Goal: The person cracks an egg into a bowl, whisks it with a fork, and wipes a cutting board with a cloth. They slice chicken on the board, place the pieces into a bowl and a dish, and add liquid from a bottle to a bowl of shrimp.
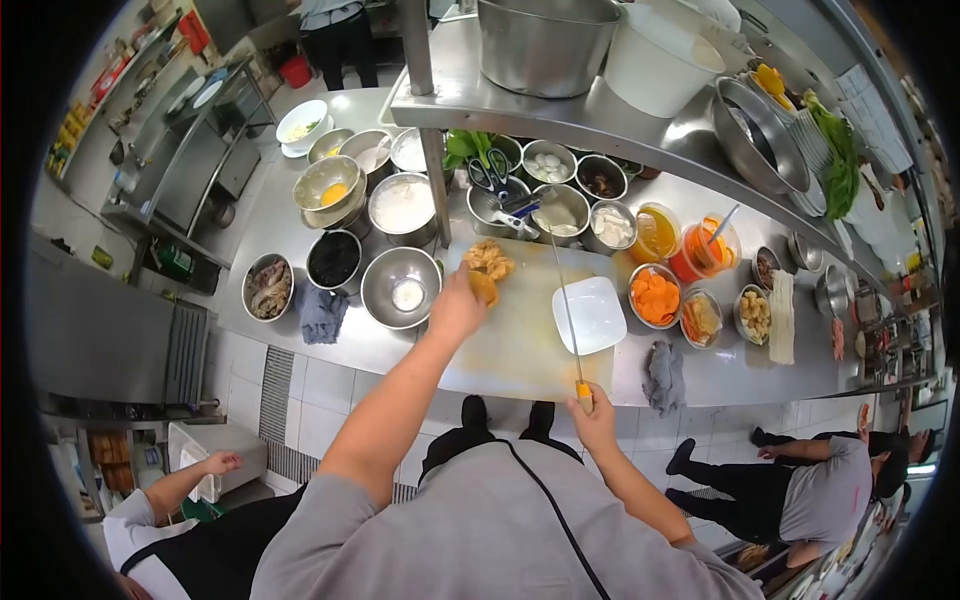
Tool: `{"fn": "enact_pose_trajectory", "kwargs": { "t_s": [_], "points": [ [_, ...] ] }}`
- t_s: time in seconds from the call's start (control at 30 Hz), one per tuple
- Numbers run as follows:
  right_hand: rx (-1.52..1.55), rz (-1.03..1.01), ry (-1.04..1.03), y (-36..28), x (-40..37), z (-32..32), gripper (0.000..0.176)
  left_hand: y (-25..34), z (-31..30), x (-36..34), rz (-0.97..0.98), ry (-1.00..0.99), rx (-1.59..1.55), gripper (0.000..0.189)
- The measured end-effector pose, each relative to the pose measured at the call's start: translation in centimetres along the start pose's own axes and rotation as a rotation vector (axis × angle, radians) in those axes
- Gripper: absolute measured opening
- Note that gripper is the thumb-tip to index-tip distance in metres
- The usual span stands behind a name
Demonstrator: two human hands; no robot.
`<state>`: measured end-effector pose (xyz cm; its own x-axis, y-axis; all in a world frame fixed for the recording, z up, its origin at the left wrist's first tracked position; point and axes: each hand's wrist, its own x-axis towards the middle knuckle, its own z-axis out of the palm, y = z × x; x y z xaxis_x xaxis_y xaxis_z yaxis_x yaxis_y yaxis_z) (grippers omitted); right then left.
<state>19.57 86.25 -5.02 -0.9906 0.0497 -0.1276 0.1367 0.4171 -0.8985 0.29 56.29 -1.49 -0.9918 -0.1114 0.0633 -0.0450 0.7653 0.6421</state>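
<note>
The person's right grip (594, 420) is grasping the yellow handle of a long knife (583, 391), whose thin blade is pointing away from the body and crossing a square white dish (597, 316); whether blade and dish are touching, I cannot tell. The left grip (458, 310) is reaching to a yellowish piece (485, 290), and I cannot tell whether it is clasping that piece or merely resting against it. Just beyond, golden-brown pieces (490, 258) are lying in a small heap near the far edge of the cutting board (490, 355), which is also bearing the dish. Left of the board, a steel bowl (380, 300) is standing on the table (270, 240), with a grey cloth (322, 313) lying nearby. To the right, a bowl of orange slices (655, 297) is sitting near the dish, and a second grey cloth (663, 377) is lying closer to the table's near edge. Behind the board, scissors (490, 172) are resting among steel containers. Higher up, a shelf (590, 115) is carrying a large pot (548, 45), while at far right a co-worker (825, 490) is standing.
</note>
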Motion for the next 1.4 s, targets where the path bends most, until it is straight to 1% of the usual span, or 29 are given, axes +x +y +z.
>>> {"fn": "enact_pose_trajectory", "kwargs": {
  "t_s": [0.03, 0.07, 0.1, 0.17, 0.2, 0.23, 0.27, 0.3, 0.33, 0.37, 0.4, 0.47, 0.5, 0.53, 0.57, 0.6, 0.63, 0.67, 0.73, 0.77, 0.83, 0.9, 0.97, 1.0, 1.07, 1.2, 1.27, 1.33, 1.4],
  "points": [
    [0.011, 0.088, 0.037, -0.8, -1.0, -0.7, 0.050, 0.6, 0.0, 0.4, -0.143, -0.166, 0.027, 0.065],
    [0.026, 0.179, 0.076, -1.4, -1.8, -1.2, 0.051, 0.4, 0.4, 0.1, -0.138, -0.174, 0.027, 0.065],
    [0.029, 0.184, 0.085, -0.6, -2.4, -1.7, 0.051, 0.1, 0.7, 0.1, -0.098, -0.135, 0.009, 0.060],
    [-0.122, 0.083, 0.040, 2.0, -3.8, -3.2, 0.048, -0.1, 1.1, -0.7, -0.046, -0.107, -0.004, 0.056],
    [-0.116, 0.093, 0.048, 2.7, -4.1, -3.8, 0.048, -0.1, 1.2, -2.1, 0.054, -0.087, -0.033, 0.051],
    [-0.197, -0.010, 0.058, 3.4, -4.6, -4.3, 0.045, -0.2, 1.3, -3.8, 0.149, -0.067, -0.063, 0.047],
    [-0.279, -0.114, 0.064, 3.8, -5.0, -4.8, 0.043, -0.8, 1.9, -5.7, 0.146, -0.077, -0.059, 0.047],
    [-0.276, -0.106, 0.060, 3.6, -5.2, -5.4, 0.043, -1.7, 3.0, -7.5, 0.358, -0.059, 0.010, 0.047],
    [-0.361, -0.091, -0.028, 2.9, -5.1, -6.0, 0.042, -2.0, 3.8, -9.2, 0.569, -0.043, 0.079, 0.046],
    [-0.445, -0.079, -0.118, 2.3, -4.7, -6.5, 0.042, -1.7, 4.0, -10.4, 0.565, -0.049, 0.082, 0.046],
    [-0.443, -0.078, -0.124, 2.0, -4.1, -6.6, 0.042, -1.0, 3.8, -11.4, 0.573, -0.094, 0.038, 0.043],
    [-0.467, -0.050, -0.236, 1.5, -3.0, -6.4, 0.040, 0.9, 3.0, -12.3, 0.567, -0.139, -0.005, 0.041],
    [-0.466, -0.050, -0.249, 1.4, -2.3, -6.5, 0.040, 2.2, 2.2, -11.7, 0.551, -0.027, 0.046, 0.036],
    [-0.541, -0.009, -0.334, 1.4, -1.3, -6.7, 0.036, 3.0, 1.9, -11.2, 0.533, 0.085, 0.100, 0.032],
    [-0.615, 0.030, -0.420, 1.3, -0.5, -6.6, 0.032, 2.7, 2.3, -10.9, 0.520, 0.084, 0.106, 0.032],
    [-0.613, 0.026, -0.434, 0.2, 0.1, -6.7, 0.032, 1.9, 2.8, -10.6, 0.440, -0.054, 0.047, 0.034],
    [-0.620, -0.034, -0.411, -1.2, 0.6, -6.9, 0.029, 1.3, 3.2, -10.6, 0.358, -0.187, -0.014, 0.035],
    [-0.626, -0.095, -0.386, -2.3, 0.7, -7.3, 0.027, 1.7, 3.0, -10.7, 0.346, -0.181, -0.009, 0.035],
    [-0.631, -0.126, -0.412, -3.1, 0.7, -7.7, 0.028, 2.7, 2.8, -11.0, 0.208, -0.271, 0.104, 0.037],
    [-0.638, -0.147, -0.427, -3.2, 0.8, -7.7, 0.029, 3.3, 2.9, -11.0, 0.198, -0.263, 0.108, 0.037],
    [-0.659, -0.173, -0.457, -1.9, 0.8, -7.6, 0.028, 4.3, 3.4, -11.3, 0.335, -0.110, 0.053, 0.035],
    [-0.688, -0.194, -0.483, -2.1, 0.6, -8.2, 0.027, 4.6, 3.7, -11.3, 0.309, -0.103, 0.064, 0.034],
    [-0.713, -0.155, -0.526, -3.2, 0.2, -9.5, 0.024, 4.6, 3.9, -11.0, 0.283, -0.094, 0.074, 0.034],
    [-0.716, -0.160, -0.534, -4.2, -0.2, -10.3, 0.024, 4.4, 3.9, -10.9, 0.280, -0.133, 0.097, 0.035],
    [-0.801, -0.041, -0.627, -5.8, -0.4, -11.4, 0.025, 4.1, 3.8, -10.2, 0.269, -0.164, 0.119, 0.035],
    [-0.770, -0.078, -0.660, -4.3, 3.5, -5.8, 0.027, 3.6, 4.3, -10.4, 0.300, -0.165, 0.128, 0.030],
    [-0.715, -0.174, -0.562, -2.8, 5.6, -2.4, 0.029, 3.7, 4.1, -10.4, 0.306, -0.153, 0.120, 0.030],
    [-0.711, -0.160, -0.557, -2.7, 4.9, -3.0, 0.029, 4.0, 3.7, -11.0, 0.268, -0.091, 0.049, 0.028],
    [-0.716, -0.156, -0.544, -4.3, 4.5, -4.9, 0.028, 3.9, 3.6, -10.5, 0.248, -0.097, 0.038, 0.028]
  ]
}}
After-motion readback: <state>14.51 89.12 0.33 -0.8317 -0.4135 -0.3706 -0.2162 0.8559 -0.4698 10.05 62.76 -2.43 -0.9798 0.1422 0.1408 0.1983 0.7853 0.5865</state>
